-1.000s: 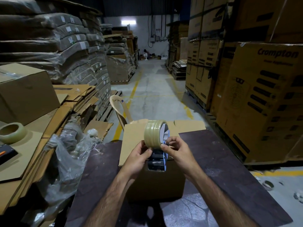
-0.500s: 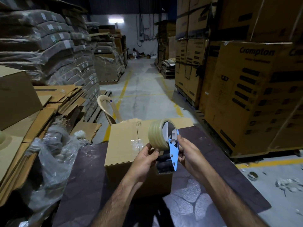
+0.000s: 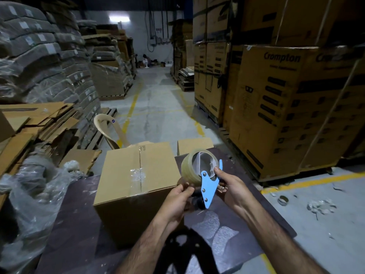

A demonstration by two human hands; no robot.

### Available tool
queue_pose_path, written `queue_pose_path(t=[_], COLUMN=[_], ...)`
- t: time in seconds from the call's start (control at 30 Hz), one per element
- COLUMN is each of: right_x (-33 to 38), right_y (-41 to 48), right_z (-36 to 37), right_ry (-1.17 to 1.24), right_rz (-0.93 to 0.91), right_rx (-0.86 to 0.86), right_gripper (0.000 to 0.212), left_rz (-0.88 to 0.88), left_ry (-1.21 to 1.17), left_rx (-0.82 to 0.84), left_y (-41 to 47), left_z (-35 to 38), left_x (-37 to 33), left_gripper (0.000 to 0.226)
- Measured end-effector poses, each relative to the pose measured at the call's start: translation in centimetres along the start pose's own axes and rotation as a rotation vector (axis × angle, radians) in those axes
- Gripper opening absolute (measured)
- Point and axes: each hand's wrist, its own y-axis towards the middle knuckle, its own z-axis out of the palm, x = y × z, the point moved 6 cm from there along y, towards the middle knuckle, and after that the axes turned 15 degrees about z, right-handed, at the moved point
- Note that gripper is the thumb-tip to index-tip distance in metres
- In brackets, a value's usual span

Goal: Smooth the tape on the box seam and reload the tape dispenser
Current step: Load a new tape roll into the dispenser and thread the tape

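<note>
The tape (image 3: 138,176) on the box (image 3: 160,171) seam looks laid flat, and with the left hand (image 3: 177,202) and right hand (image 3: 231,187) both clamped round the dispenser (image 3: 208,186), roll (image 3: 187,172) seated, only threading seems left.

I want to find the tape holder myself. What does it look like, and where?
Find the dark table with the box on it. Just right of the box, the left hand and right hand hold the dispenser. It alone has a bright blue plate, with a tape roll on top.
</note>
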Motion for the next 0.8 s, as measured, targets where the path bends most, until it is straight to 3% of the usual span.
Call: queue_pose_path(t=[0.07,0.27,0.47,0.6,0.8], right_x=[0.1,0.3,0.0,-1.2,-3.5], right_y=[0.0,0.2,1.1,2.0,3.3], right_z=[-1.1,-3.8,-6.7,-9.1,-12.6], right_ry=[0.012,0.005,0.028,0.047,0.134], right_rz=[0.0,-0.009,0.014,0.046,0.067], right_rx=[-0.025,-0.08,-0.126,-0.19,-0.275], right_gripper=[0.02,0.019,0.017,0.021,0.017], left_rz=[-0.035,-0.098,-0.166,-0.242,-0.384], left_ry=[0.05,0.084,0.101,0.08,0.064], left_rx=[0.024,-0.038,-0.018,0.016,-0.057], left_y=[0.1,0.8,1.8,1.4,1.6], left_z=[0.9,2.8,4.0,5.0,4.0], left_x=[0.9,2.6,5.2,6.6,10.1], left_gripper=[0.017,0.028,0.025,0.032,0.033])
